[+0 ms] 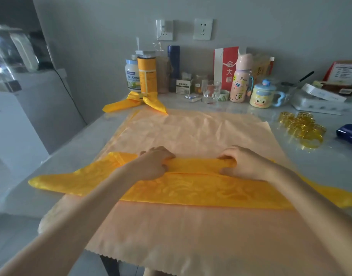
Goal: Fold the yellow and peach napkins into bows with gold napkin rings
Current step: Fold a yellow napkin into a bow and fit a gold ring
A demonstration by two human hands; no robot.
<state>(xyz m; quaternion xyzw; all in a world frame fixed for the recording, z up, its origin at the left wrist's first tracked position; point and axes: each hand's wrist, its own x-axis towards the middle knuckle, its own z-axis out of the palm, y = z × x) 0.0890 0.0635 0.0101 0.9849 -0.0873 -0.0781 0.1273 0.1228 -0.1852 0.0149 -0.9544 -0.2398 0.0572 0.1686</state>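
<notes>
Yellow napkin (181, 188) pinched by left hand (153, 164), right hand (241, 164); jar (132, 76) reads "Full Cream"; bottle (240, 84) "Smile".

Left hand (154, 163) and right hand (244, 163) reach forward side by side, fingers curled, gripping.

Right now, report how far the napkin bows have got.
Done: one yellow bow lies by the canisters. In hand: left hand and right hand grip the yellow napkin, folded into a long band. Left: ringing it, plus the peach napkin, still spread flat; gold rings wait at right.
</notes>
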